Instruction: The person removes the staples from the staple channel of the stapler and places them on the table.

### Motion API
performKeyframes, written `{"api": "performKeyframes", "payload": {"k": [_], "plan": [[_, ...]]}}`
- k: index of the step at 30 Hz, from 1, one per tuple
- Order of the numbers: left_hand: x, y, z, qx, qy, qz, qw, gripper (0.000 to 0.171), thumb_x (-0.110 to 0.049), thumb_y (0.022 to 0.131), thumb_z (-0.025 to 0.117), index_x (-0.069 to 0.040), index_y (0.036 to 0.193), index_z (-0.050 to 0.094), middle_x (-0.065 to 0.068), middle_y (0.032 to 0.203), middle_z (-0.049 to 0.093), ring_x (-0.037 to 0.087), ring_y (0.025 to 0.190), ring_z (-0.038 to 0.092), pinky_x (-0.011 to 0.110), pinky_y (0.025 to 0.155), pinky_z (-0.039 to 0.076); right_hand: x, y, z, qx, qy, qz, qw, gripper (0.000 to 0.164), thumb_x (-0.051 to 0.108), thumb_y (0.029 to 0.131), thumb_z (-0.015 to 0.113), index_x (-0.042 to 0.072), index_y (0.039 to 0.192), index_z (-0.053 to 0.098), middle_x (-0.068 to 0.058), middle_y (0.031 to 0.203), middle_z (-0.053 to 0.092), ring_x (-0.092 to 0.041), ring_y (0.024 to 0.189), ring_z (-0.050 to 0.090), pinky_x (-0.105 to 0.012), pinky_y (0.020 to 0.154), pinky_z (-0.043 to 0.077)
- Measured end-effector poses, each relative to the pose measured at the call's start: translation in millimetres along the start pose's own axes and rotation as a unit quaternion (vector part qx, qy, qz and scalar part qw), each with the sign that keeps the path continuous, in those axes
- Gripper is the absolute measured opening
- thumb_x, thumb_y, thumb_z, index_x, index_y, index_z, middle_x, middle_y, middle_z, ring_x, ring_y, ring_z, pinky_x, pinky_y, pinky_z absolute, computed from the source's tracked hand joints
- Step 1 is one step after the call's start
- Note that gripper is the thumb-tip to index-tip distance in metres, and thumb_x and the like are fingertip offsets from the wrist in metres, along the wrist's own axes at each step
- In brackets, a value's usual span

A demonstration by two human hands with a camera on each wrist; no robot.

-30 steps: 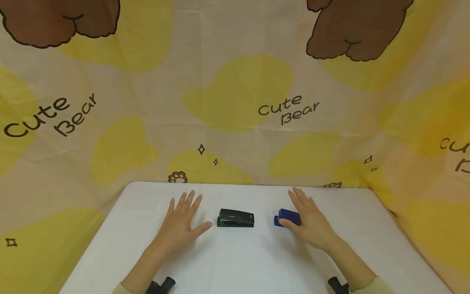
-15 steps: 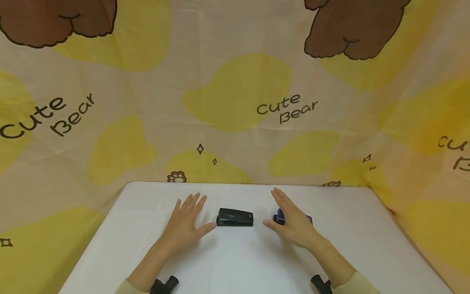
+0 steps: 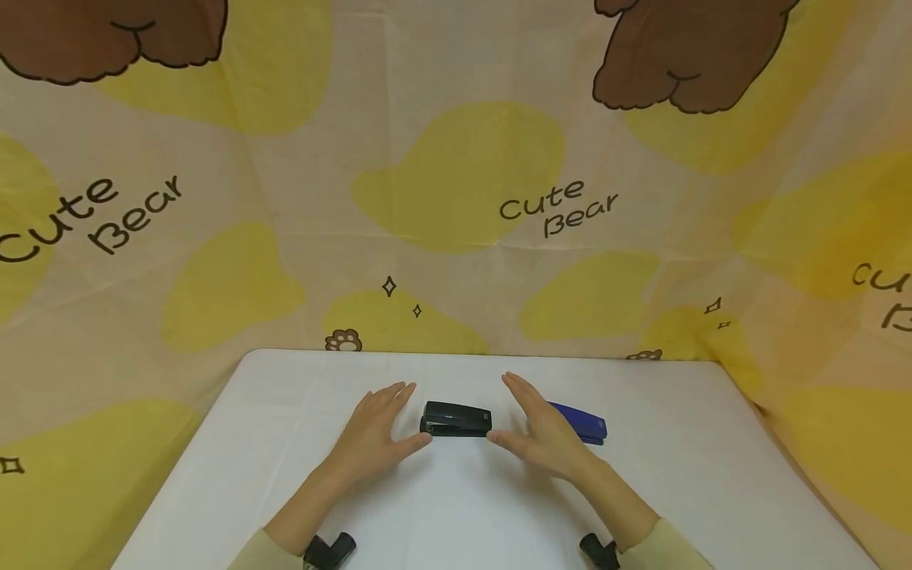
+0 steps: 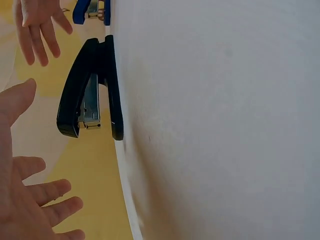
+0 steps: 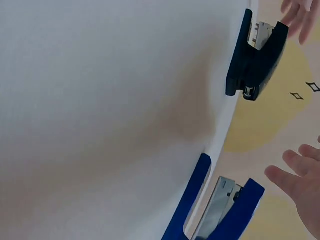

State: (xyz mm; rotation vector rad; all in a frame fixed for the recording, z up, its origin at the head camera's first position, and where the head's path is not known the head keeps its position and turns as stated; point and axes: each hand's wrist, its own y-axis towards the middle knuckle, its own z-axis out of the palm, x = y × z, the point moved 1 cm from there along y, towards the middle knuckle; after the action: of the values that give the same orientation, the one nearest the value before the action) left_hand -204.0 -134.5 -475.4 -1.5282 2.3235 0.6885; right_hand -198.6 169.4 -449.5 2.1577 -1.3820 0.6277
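A black stapler [image 3: 456, 419] lies on the white table between the two hands, its metal staple channel [image 4: 91, 102] visible in the left wrist view. Just left of it hovers my left hand [image 3: 374, 435], fingers extended and thumb near the stapler's left end. On the other side is my right hand [image 3: 547, 435], fingers also extended, its thumb near the stapler's right end. Behind the right hand a blue stapler [image 3: 587, 423] is partly hidden in the head view; the right wrist view shows the blue stapler [image 5: 237, 212] more fully. Neither hand holds anything.
The white table [image 3: 442, 507] has a rounded far edge. Behind it hangs a yellow-patterned cloth [image 3: 442, 182] with bears and lettering. Black devices are strapped at both wrists, the left wrist device [image 3: 331, 550] and the right wrist device [image 3: 600, 550].
Both hands have moved inward toward the black stapler. My right hand has passed leftward over the blue stapler, uncovering its right end. Both staplers stay where they were on the table.
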Motion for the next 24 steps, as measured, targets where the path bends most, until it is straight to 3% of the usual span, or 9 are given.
{"api": "performKeyframes", "payload": {"k": [13, 18, 24], "plan": [[-6.4, 4.1, 5.3, 0.013, -0.069, -0.054, 0.9961, 0.084, -0.044, 0.089, 0.083, -0.014, 0.158, 0.045, 0.013, 0.159, 0.047, 0.040, 0.145, 0.043, 0.060, 0.116, 0.035, -3.3, 12.6, 24.5, 0.022, 0.040, 0.041, 0.998, 0.091, 0.038, 0.087, 0.085, 0.008, 0.160, 0.039, -0.018, 0.156, 0.049, -0.040, 0.136, 0.054, -0.064, 0.108, 0.042], [-5.2, 6.4, 8.8, 0.017, -0.089, -0.059, 0.9941, 0.080, -0.037, 0.089, 0.084, -0.013, 0.156, 0.049, 0.013, 0.156, 0.051, 0.038, 0.143, 0.047, 0.058, 0.115, 0.038, -7.0, 15.8, 32.7, 0.046, 0.059, 0.059, 0.995, 0.088, 0.034, 0.089, 0.085, 0.004, 0.158, 0.040, -0.021, 0.152, 0.052, -0.040, 0.131, 0.057, -0.065, 0.106, 0.044], [-6.9, 10.2, 11.0, 0.037, -0.153, -0.058, 0.9859, 0.075, -0.028, 0.090, 0.085, -0.009, 0.154, 0.050, 0.013, 0.152, 0.054, 0.037, 0.142, 0.049, 0.058, 0.113, 0.039, -11.5, 18.8, 38.2, 0.063, 0.080, 0.071, 0.992, 0.082, 0.029, 0.090, 0.084, 0.000, 0.155, 0.044, -0.020, 0.148, 0.055, -0.037, 0.127, 0.060, -0.059, 0.104, 0.048]]}}
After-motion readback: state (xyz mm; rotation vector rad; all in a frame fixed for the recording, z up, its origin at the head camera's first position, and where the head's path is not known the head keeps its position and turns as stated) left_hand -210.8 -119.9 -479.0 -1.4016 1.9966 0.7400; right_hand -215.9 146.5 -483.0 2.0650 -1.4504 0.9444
